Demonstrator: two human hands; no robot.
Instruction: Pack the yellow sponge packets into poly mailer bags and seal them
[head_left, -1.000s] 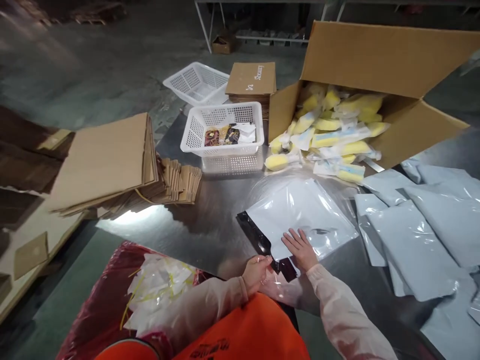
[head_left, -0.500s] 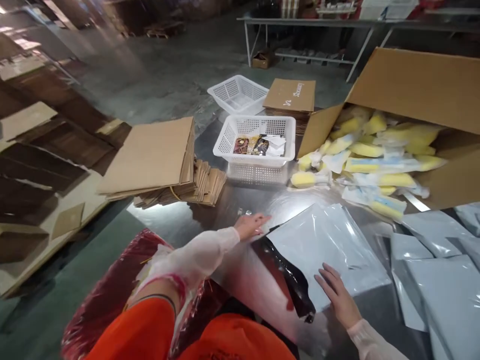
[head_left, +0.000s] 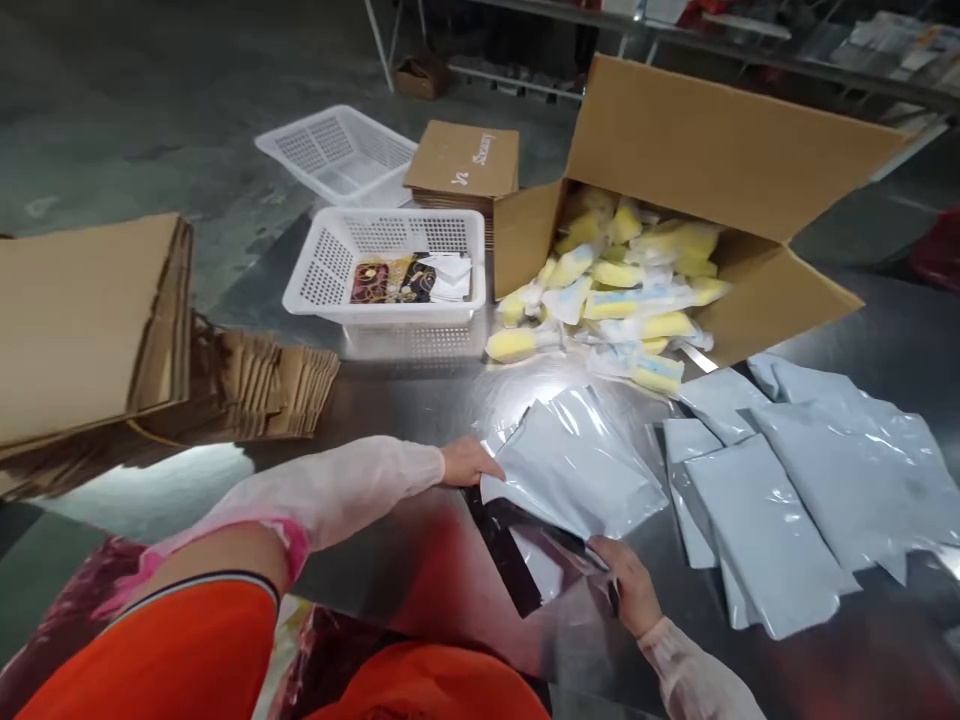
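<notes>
A pale grey plastic mailing bag (head_left: 570, 465) with a black inside lies on the metal table before me. My left hand (head_left: 471, 461) pinches the left corner of its mouth, fingers closed. At the near right corner, my right hand (head_left: 628, 585) grips the edge, with the thumb on top. Between the hands the mouth gapes toward me, and its dark lining and a strip of flap show. What the bag holds, if anything, is hidden. To the right lie several more grey mailing bags (head_left: 772, 530), overlapping and flat.
An open cardboard box (head_left: 720, 150) spills yellow items in clear wrap (head_left: 637, 300). A white plastic basket (head_left: 311, 270) holds cards and small printed packets. Flattened cardboard (head_left: 82, 310) is stacked at left, and more cardboard (head_left: 465, 160) stands behind the basket beside another white basket (head_left: 345, 150).
Both hands have closed on the bag's mouth; the right was spread over the bag before. The mouth now gapes wider, and the bag has turned. My view has swung to the right.
</notes>
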